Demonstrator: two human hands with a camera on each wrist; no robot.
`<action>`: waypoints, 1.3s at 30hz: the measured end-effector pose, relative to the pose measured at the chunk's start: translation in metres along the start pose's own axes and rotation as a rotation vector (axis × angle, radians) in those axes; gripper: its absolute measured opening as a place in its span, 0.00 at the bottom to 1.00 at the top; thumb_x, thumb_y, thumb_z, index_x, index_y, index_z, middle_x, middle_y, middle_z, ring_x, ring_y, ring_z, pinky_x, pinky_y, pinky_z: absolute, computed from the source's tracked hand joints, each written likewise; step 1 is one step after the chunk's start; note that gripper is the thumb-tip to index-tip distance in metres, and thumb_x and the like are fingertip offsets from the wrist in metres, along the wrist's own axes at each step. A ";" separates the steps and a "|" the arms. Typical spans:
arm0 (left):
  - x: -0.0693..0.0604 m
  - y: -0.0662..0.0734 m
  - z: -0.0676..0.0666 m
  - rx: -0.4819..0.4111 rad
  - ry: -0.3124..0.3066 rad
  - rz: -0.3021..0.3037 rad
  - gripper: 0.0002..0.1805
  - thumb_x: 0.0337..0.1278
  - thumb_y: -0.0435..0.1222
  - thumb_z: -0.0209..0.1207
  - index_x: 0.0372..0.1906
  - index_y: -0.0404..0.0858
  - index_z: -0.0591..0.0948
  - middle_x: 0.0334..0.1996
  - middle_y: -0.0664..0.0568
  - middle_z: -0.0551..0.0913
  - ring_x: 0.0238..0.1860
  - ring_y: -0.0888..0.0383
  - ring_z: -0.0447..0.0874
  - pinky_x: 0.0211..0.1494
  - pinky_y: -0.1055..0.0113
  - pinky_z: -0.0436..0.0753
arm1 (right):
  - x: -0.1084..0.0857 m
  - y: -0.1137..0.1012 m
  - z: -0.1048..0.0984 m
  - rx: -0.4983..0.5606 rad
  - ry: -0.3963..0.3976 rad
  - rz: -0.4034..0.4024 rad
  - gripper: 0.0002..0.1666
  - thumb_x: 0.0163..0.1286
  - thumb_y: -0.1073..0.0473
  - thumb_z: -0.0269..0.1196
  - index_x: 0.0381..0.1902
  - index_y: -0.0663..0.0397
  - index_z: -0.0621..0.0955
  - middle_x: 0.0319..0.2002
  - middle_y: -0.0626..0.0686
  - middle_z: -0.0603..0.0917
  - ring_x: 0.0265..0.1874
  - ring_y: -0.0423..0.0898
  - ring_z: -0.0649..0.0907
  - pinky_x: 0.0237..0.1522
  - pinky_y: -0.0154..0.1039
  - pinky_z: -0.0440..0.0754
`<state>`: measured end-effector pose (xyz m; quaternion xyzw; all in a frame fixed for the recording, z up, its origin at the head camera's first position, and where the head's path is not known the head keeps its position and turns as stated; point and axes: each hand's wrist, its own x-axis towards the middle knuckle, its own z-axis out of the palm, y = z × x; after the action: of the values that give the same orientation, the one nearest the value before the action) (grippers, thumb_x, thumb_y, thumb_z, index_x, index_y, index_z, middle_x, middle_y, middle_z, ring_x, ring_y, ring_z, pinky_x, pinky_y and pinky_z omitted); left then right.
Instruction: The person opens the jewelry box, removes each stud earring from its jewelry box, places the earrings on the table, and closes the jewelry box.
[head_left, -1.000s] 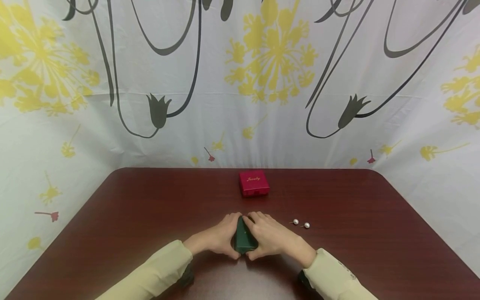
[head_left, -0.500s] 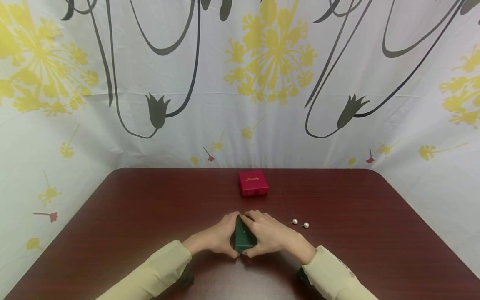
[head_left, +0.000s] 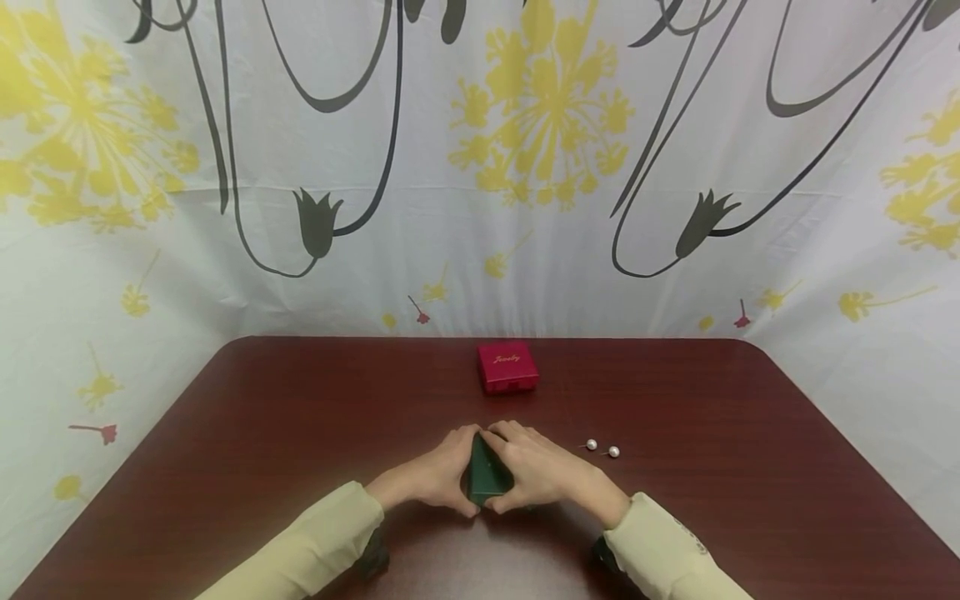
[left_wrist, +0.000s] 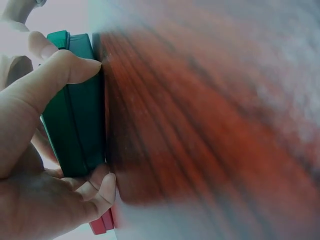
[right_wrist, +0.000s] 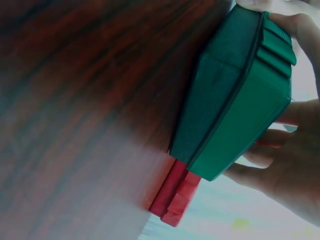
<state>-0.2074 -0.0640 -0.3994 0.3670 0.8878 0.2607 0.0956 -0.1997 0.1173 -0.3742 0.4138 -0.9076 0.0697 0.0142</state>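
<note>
A dark green jewelry box (head_left: pixel 489 475) with bevelled sides stands on the table between the two hands. Its lid is down, and a seam runs round it in the right wrist view. From the left side the left hand (head_left: pixel 446 475) grips the box, its thumb at the near edge and its fingers at the far end. The right hand (head_left: pixel 542 468) holds it from the right in much the same way, covering part of the lid. Two pearl stud earrings (head_left: pixel 613 452) lie on the table to the right of the right hand.
A red jewelry box (head_left: pixel 508 367) with gold lettering sits farther back on the dark red wooden table (head_left: pixel 337 392), beyond the green one. Behind the table hangs a white curtain (head_left: pixel 420 208) with yellow and grey flower prints.
Over the last second the right thumb and fingers have shifted very slightly on the green jewelry box. Both hands keep their hold, and the earrings and red jewelry box stay in place.
</note>
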 end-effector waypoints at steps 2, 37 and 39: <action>0.000 -0.001 0.000 0.001 0.003 -0.002 0.48 0.24 0.37 0.72 0.56 0.31 0.57 0.45 0.48 0.65 0.47 0.56 0.63 0.48 0.67 0.70 | 0.000 0.000 0.000 0.001 0.004 -0.002 0.48 0.43 0.40 0.66 0.56 0.65 0.69 0.48 0.55 0.72 0.43 0.44 0.71 0.42 0.39 0.74; 0.000 0.000 0.002 -0.013 0.016 -0.020 0.50 0.23 0.36 0.72 0.58 0.31 0.55 0.47 0.47 0.65 0.49 0.54 0.64 0.51 0.64 0.69 | 0.005 -0.007 0.003 -0.073 0.036 -0.006 0.51 0.38 0.41 0.68 0.56 0.66 0.68 0.47 0.54 0.73 0.44 0.46 0.72 0.46 0.44 0.74; 0.000 0.000 0.002 -0.014 0.016 -0.021 0.51 0.23 0.36 0.73 0.58 0.31 0.55 0.47 0.47 0.65 0.49 0.54 0.64 0.51 0.64 0.69 | 0.005 -0.006 0.002 -0.075 0.038 -0.009 0.51 0.38 0.40 0.68 0.56 0.66 0.69 0.46 0.54 0.73 0.43 0.46 0.72 0.45 0.43 0.75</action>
<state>-0.2071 -0.0634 -0.4011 0.3548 0.8906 0.2686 0.0937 -0.1978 0.1092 -0.3754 0.4158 -0.9071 0.0435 0.0475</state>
